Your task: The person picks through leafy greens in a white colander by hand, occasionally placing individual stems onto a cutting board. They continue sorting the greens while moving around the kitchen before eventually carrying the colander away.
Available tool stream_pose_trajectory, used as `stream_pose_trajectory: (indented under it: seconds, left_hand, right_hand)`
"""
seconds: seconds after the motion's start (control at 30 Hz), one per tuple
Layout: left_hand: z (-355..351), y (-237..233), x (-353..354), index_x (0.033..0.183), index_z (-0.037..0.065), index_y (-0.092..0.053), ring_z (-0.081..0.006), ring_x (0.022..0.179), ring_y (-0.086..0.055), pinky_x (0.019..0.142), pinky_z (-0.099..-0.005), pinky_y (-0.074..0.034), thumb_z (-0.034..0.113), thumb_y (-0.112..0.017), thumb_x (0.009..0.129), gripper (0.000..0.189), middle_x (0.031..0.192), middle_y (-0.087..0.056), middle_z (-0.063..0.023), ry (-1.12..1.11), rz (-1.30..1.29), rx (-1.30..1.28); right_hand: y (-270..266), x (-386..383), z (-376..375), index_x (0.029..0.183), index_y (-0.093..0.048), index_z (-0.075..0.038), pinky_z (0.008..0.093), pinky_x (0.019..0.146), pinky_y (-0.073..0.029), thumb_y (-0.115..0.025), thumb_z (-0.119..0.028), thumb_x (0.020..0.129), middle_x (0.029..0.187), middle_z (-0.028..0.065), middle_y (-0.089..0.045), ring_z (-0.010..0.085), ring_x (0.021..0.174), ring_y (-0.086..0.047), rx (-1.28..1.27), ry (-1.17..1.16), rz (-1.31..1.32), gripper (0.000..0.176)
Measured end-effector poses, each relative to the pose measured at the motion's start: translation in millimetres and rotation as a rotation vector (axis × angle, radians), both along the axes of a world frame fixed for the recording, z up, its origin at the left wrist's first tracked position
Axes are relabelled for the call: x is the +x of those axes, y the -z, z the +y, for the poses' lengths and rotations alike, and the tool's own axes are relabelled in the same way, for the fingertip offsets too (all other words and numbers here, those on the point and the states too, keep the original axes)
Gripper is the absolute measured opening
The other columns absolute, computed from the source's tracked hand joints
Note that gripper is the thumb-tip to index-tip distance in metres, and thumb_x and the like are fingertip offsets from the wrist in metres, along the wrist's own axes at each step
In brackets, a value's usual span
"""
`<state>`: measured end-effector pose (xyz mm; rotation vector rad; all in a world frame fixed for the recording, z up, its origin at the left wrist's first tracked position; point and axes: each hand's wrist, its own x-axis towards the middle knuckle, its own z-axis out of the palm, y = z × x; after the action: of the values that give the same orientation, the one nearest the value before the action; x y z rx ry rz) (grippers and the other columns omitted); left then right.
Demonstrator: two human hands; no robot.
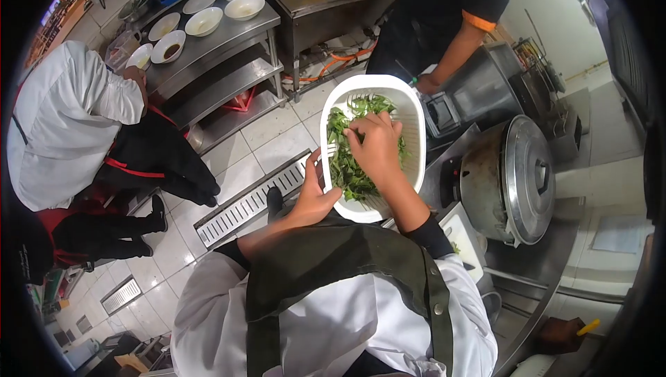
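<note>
A white plastic basket (pixel 416 117) with slotted sides is held up in front of my body. Loose green leaves (pixel 352 169) lie along its bottom. My left hand (pixel 313 195) grips the basket by its near left side, the thumb over the rim and the fingers partly hidden behind the wall. Inside the basket, my right hand (pixel 378 142) reaches down with its fingers bent into the leafy greens. The fingertips are mostly covered by the back of the hand.
A large lidded metal pot (pixel 510 179) stands close on the right. Several white bowls (pixel 205 22) sit on a steel table (pixel 257 27) at the back left. One co-worker in black (pixel 444 2) stands ahead; others (pixel 69 120) are at left. A drain grate (pixel 243 203) crosses the tiled floor.
</note>
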<state>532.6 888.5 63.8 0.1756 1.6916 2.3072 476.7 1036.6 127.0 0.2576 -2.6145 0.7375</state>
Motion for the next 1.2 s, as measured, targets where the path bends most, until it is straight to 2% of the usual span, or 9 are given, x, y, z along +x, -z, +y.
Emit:
stream_pose_trajectory:
  seconds: [0.07, 0.1, 0.23, 0.37, 0.5, 0.93, 1.07, 1.1, 1.2]
  left_hand:
    - [2.1, -1.2, -2.2, 0.132, 0.005, -0.009, -0.0202, 0.112, -0.039, 0.094, -0.0322, -0.032, -0.005, -0.051, 0.069, 0.076, 0.122, -0.037, -0.0155, -0.027, 0.032, -0.007]
    - [2.7, -0.8, -0.2, 0.132, 0.005, -0.009, -0.0202, 0.112, -0.039, 0.094, -0.0321, -0.032, -0.005, -0.051, 0.069, 0.076, 0.123, -0.037, -0.0158, -0.042, 0.042, -0.016]
    - [-0.1, 2.7, 1.4, 0.132, 0.005, -0.008, -0.0209, 0.112, -0.039, 0.093, -0.0326, -0.033, -0.005, -0.051, 0.069, 0.077, 0.123, -0.036, -0.0167, -0.036, -0.024, -0.026]
    - [-1.3, 10.0, 1.1, 0.133, 0.005, -0.006, -0.0212, 0.111, -0.041, 0.091, -0.0335, -0.035, -0.005, -0.051, 0.070, 0.078, 0.122, -0.038, -0.0161, -0.017, -0.002, -0.034]
    - [-0.6, 0.0, 2.9, 0.133, 0.005, -0.007, -0.0208, 0.111, -0.041, 0.091, -0.0330, -0.036, -0.007, -0.050, 0.071, 0.076, 0.123, -0.036, -0.0163, -0.016, -0.017, -0.013]
    - [-1.6, -2.5, 5.7, 0.133, 0.005, -0.004, -0.0204, 0.113, -0.039, 0.093, -0.0321, -0.034, -0.008, -0.048, 0.071, 0.077, 0.125, -0.033, -0.0154, -0.021, -0.009, -0.017]
    - [-1.3, 0.7, 5.4, 0.133, 0.005, -0.004, -0.0204, 0.114, -0.038, 0.093, -0.0323, -0.033, -0.007, -0.048, 0.070, 0.077, 0.126, -0.033, -0.0158, -0.018, -0.027, 0.020]
    - [-1.3, 0.9, 4.7, 0.133, 0.005, -0.004, -0.0203, 0.114, -0.038, 0.093, -0.0322, -0.033, -0.007, -0.048, 0.070, 0.078, 0.125, -0.033, -0.0157, -0.021, -0.026, 0.015]
    - [-1.7, 1.4, 4.4, 0.133, 0.006, -0.004, -0.0201, 0.113, -0.039, 0.093, -0.0318, -0.033, -0.007, -0.049, 0.070, 0.078, 0.125, -0.034, -0.0155, -0.026, -0.026, 0.004]
  right_hand:
    - [-1.0, -6.2, 1.6, 0.069, -0.062, -0.006, 0.0392, 0.073, -0.028, -0.064, -0.013, 0.066, 0.069, 0.0060, -0.055, 0.0249, 0.079, -0.047, -0.088, -0.002, -0.016, 0.008]
    - [-3.9, -6.9, 8.5, 0.070, -0.062, -0.004, 0.0327, 0.069, -0.032, -0.064, -0.012, 0.069, 0.065, 0.0037, -0.055, 0.0176, 0.070, -0.049, -0.098, 0.004, 0.016, 0.009]
    - [-23.1, -3.3, 35.0, 0.077, -0.063, -0.001, 0.0173, 0.056, -0.033, -0.065, -0.009, 0.075, 0.069, -0.0047, -0.055, 0.0018, 0.062, -0.043, -1.014, -0.175, -0.433, 0.009]
    - [-27.5, 2.8, 49.0, 0.078, -0.061, -0.001, 0.0174, 0.060, -0.036, -0.063, -0.005, 0.077, 0.073, -0.0032, -0.056, 0.0028, 0.066, -0.047, -0.936, -0.225, -0.420, 0.004]
    - [-27.0, 7.6, 49.4, 0.080, -0.062, 0.001, 0.0180, 0.064, -0.039, -0.061, -0.002, 0.078, 0.075, -0.0008, -0.059, 0.0049, 0.069, -0.051, -1.178, -0.286, -0.569, 0.003]
    - [-19.8, 17.4, 53.3, 0.073, -0.066, 0.001, 0.0188, 0.053, -0.033, -0.068, -0.009, 0.072, 0.064, -0.0017, -0.058, 0.0018, 0.059, -0.042, -0.690, -0.083, -0.497, 0.010]
    - [-16.5, 21.7, 55.5, 0.072, -0.065, 0.000, 0.0240, 0.050, -0.035, -0.069, -0.010, 0.068, 0.062, 0.0056, -0.058, 0.0108, 0.054, -0.046, -0.395, 0.020, -0.196, 0.012]
    - [-23.1, 22.7, 52.4, 0.071, -0.064, 0.000, 0.0273, 0.050, -0.037, -0.069, -0.011, 0.067, 0.062, 0.0095, -0.056, 0.0180, 0.055, -0.049, -0.367, 0.051, -0.209, 0.012]
    - [-21.5, 19.8, 50.2, 0.070, -0.063, -0.001, 0.0305, 0.054, -0.038, -0.069, -0.011, 0.066, 0.065, 0.0097, -0.056, 0.0219, 0.062, -0.053, -0.232, 0.163, -0.089, 0.013]
